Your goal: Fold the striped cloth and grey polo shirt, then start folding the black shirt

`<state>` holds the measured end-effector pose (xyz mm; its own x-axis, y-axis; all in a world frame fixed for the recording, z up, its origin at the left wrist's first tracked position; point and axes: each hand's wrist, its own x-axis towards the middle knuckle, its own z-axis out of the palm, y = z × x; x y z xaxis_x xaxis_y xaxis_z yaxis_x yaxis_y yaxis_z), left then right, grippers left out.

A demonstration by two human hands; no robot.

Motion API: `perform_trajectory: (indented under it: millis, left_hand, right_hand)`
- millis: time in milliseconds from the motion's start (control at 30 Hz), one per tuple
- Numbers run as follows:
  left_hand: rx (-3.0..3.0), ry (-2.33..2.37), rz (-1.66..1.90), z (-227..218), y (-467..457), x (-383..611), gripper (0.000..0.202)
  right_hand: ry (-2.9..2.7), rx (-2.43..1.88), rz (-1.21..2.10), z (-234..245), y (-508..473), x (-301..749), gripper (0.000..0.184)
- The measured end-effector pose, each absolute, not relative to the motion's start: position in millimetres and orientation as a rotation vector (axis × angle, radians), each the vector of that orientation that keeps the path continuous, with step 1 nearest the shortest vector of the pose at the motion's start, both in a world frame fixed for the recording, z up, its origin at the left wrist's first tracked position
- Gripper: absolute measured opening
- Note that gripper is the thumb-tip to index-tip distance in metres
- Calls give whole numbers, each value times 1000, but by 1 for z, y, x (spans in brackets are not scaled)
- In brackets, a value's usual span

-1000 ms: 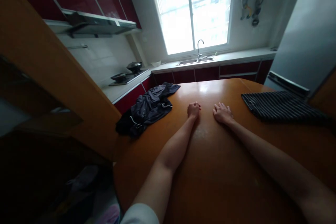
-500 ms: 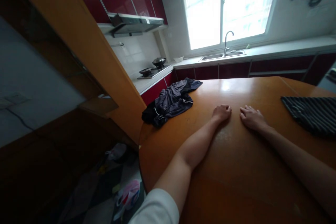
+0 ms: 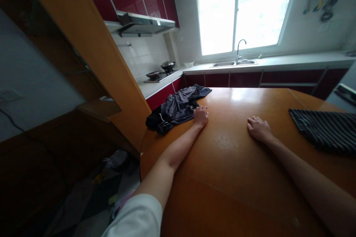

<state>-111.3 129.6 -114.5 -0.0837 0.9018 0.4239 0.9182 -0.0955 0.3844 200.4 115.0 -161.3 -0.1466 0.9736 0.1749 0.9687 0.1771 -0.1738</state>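
Observation:
A crumpled heap of dark clothes [image 3: 178,105] with white drawstrings lies on the left part of the wooden table [image 3: 222,177]. At its right edge is my left hand [image 3: 201,116], fingers a little apart and bent, with nothing seen in them. Whether the fingertips touch the cloth I cannot tell. My right hand [image 3: 260,129] rests palm down on the tabletop, fingers stretched out and holding nothing. Farther right lies a folded dark striped garment [image 3: 325,129], apart from my right hand.
Behind the table run a counter with a sink [image 3: 235,63] and a stove [image 3: 160,76] bearing pans. A wooden frame post [image 3: 111,55] rises at the left. Bags and other items lie on the tiled floor [image 3: 94,196] at lower left.
My left hand has moved left across the table, from beside my right hand to the edge of the dark clothes, and its fingers look less curled. My right hand stays on the table.

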Motion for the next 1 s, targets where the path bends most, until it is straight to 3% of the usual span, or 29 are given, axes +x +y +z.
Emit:
perform_trajectory:
  millis: [100, 300, 567, 1000]
  left_hand:
    - [-1979, -2084, -788, -116, 112, -159, 35]
    - [-1859, -2278, -675, -124, 102, -209, 30]
    - [-1973, -2306, -699, -125, 114, -214, 18]
    - [-1959, -2372, -593, -122, 118, -212, 26]
  right_hand:
    - [-2189, -1864, 16, -165, 117, 200, 51]
    - [-2187, -1855, 30, -168, 120, 203, 50]
    - [-2193, -1878, 79, -155, 110, 201, 49]
    - [-2192, -1852, 74, -149, 106, 200, 47]
